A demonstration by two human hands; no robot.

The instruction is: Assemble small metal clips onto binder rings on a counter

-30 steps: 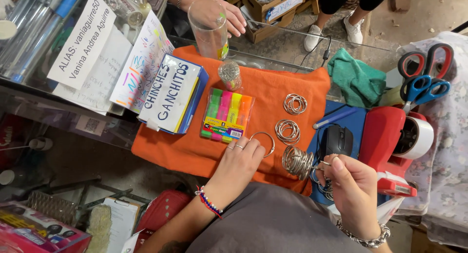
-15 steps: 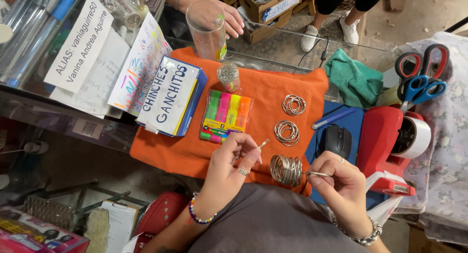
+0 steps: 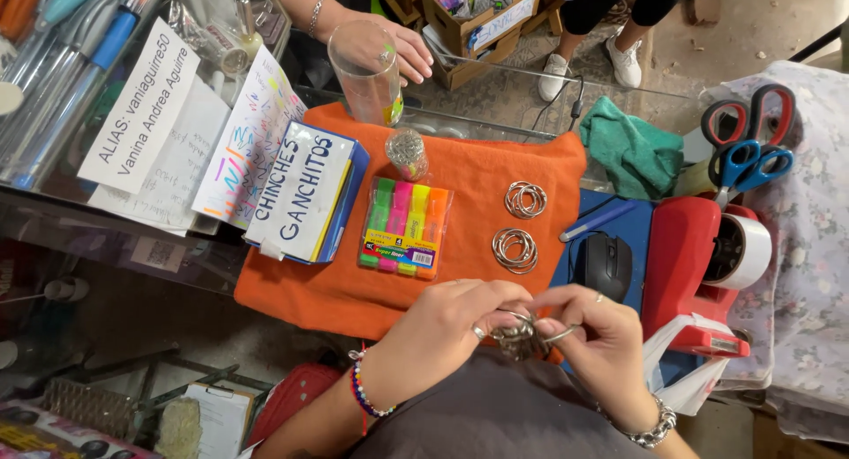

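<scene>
My left hand (image 3: 451, 322) and my right hand (image 3: 594, 335) meet at the near edge of an orange cloth (image 3: 478, 172). Both pinch a bunch of metal rings (image 3: 522, 333) between their fingers. Two small piles of the same metal rings (image 3: 525, 199) (image 3: 515, 250) lie on the cloth just beyond my hands. A pack of coloured highlighters (image 3: 402, 226) lies to their left.
Another person's hand (image 3: 398, 48) holds a clear plastic cup (image 3: 367, 70) at the far edge. A blue box (image 3: 305, 198), paper signs, a small jar (image 3: 407, 151), a black mouse (image 3: 604, 264), a red tape dispenser (image 3: 707, 264), scissors (image 3: 747, 141) and a green cloth (image 3: 632, 149) surround the orange cloth.
My left hand has come off the cloth with a ring and joined my right hand at the bunch of rings. Both hands have drawn closer together near my body.
</scene>
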